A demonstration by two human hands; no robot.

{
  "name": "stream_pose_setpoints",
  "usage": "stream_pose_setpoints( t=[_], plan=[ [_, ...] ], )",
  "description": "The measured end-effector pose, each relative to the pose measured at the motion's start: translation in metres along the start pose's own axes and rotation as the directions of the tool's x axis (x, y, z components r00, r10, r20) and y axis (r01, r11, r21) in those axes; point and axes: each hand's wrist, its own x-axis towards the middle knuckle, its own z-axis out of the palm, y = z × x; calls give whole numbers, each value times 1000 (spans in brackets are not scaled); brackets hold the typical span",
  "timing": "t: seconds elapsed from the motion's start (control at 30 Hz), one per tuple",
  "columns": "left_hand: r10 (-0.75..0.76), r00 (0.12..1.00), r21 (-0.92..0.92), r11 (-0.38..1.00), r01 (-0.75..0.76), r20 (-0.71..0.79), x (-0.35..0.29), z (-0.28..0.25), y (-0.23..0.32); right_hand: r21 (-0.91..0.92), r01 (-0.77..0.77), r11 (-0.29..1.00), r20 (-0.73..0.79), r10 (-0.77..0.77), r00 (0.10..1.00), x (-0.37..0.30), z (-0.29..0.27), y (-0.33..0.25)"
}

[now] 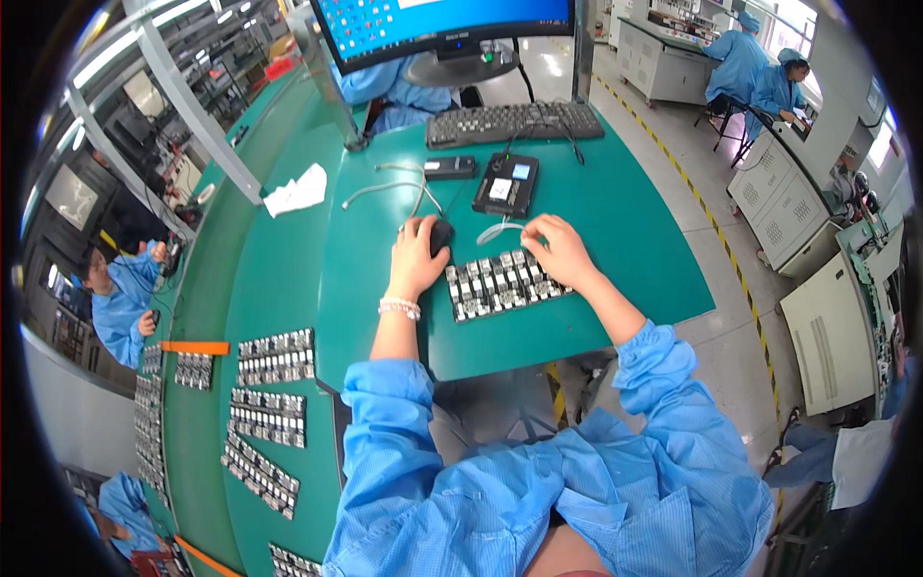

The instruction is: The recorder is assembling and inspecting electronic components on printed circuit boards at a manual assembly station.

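My left hand (415,258) rests over a black computer mouse (441,234) on the green table (625,221). My right hand (558,250) lies on the far right end of a flat tray of small grey and black modules (486,287), fingers curled onto the parts. A thin white cable loop (495,229) lies just beyond the tray. Further back sit a black test fixture with a small screen (508,183), a small black box (449,167), a keyboard (514,122) and a monitor (447,24).
Several more trays of modules (274,358) lie on the table to my left. A white cloth (296,191) lies at the back left. People in blue coats work at benches to the left (120,298) and the far right (755,72). Yellow floor tape (716,231) runs along the aisle.
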Motion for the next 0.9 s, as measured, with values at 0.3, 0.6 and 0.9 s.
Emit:
stream_pose_setpoints(
  t=[0.3, 0.6, 0.9],
  plan=[
    [-8, 1000, -1, 1000, 8, 21, -3, -6, -1, 243, -201, 949, 147, 169, 975, 3, 26, -15],
    [-8, 1000, -10, 1000, 8, 26, -3, -5, 3, 3, -25, 1000, 110, 24, 994, 1, 31, -14],
    [7, 1000, 10, 1000, -7, 15, -4, -4, -2, 142, -264, 954, 208, 232, 950, 3, 34, -20]
  ],
)
